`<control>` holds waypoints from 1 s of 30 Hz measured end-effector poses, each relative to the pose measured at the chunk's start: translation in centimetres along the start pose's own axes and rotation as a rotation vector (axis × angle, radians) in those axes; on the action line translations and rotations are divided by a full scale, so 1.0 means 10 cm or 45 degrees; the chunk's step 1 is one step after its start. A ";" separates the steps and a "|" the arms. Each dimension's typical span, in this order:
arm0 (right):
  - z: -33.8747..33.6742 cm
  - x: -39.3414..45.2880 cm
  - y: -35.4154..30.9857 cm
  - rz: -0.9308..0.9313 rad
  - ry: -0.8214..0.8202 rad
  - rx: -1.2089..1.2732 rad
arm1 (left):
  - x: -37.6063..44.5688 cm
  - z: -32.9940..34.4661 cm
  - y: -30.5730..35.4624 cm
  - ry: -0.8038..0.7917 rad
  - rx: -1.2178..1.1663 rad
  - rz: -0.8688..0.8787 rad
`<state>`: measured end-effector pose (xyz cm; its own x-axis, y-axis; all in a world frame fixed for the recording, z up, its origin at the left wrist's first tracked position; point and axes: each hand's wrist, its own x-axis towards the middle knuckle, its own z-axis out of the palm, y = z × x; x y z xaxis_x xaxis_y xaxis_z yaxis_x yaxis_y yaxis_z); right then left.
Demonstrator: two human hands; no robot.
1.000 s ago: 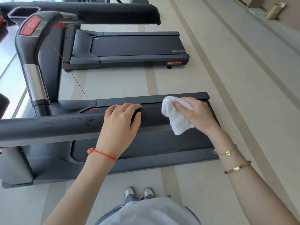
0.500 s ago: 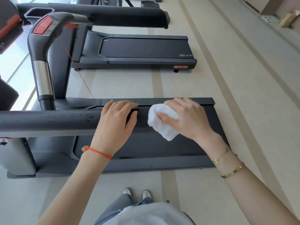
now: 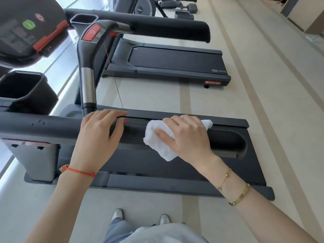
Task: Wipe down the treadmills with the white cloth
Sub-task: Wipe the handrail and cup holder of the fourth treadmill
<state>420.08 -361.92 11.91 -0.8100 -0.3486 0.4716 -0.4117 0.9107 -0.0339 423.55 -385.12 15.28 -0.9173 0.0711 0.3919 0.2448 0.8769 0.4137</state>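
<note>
The right hand (image 3: 190,137) clamps the white cloth (image 3: 158,142) onto the near handrail (image 3: 57,127), having slid it from the rail's free end to just beside the left hand (image 3: 98,135), which grips the rail. This indicates a wiping stroke in progress. Count: two treadmills (image 3: 175,62), one cloth, two hands.

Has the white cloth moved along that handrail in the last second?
Yes. The white cloth, under the right hand, has slid along the handrail toward the left hand; the gap between them has narrowed.
</note>
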 end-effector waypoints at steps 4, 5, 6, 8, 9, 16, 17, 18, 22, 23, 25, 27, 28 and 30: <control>0.13 0.18 -0.39 -0.035 0.033 0.020 | 0.00 -0.20 -0.42 -0.018 0.020 -0.023; 0.17 0.23 -0.51 -0.044 0.050 0.020 | 0.00 -0.25 -0.53 -0.021 0.023 -0.024; 0.21 0.28 -0.62 -0.052 0.065 0.020 | 0.00 -0.30 -0.64 -0.023 0.025 -0.023; 0.29 0.37 -0.84 -0.065 0.093 0.018 | -0.01 -0.39 -0.86 -0.011 0.030 -0.023; 0.32 0.41 -0.94 -0.067 0.109 0.015 | -0.02 -0.43 -0.96 0.002 0.032 -0.023; 0.54 0.69 -1.67 -0.054 0.154 0.000 | -0.04 -0.66 -1.61 0.003 0.000 0.003; 0.57 0.73 -1.79 -0.049 0.157 -0.003 | -0.04 -0.69 -1.68 -0.007 -0.007 0.007; 0.59 0.76 -1.89 -0.036 0.160 -0.009 | -0.04 -0.71 -1.74 -0.013 -0.012 0.015; 0.61 0.74 -2.04 0.010 0.218 -0.055 | -0.04 -0.77 -1.89 -0.044 -0.042 0.050; 0.60 0.69 -2.02 0.002 0.229 -0.066 | -0.04 -0.77 -1.91 -0.056 -0.049 0.061; 0.55 0.57 -1.92 -0.002 0.235 -0.095 | -0.04 -0.78 -1.94 -0.080 -0.069 0.093; 0.48 0.48 -1.80 0.075 0.223 -0.125 | -0.04 -0.80 -1.97 -0.101 -0.096 0.112; 0.44 0.47 -1.75 0.150 0.215 -0.126 | -0.04 -0.81 -1.98 -0.106 -0.101 0.121; 0.41 0.54 -1.78 0.325 0.187 -0.139 | -0.03 -0.81 -1.99 -0.112 -0.108 0.141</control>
<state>421.32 -380.96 11.48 -0.8093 -0.0773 0.5823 -0.1490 0.9859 -0.0762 421.54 -406.43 13.57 -0.9062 0.2096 0.3673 0.3682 0.8183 0.4414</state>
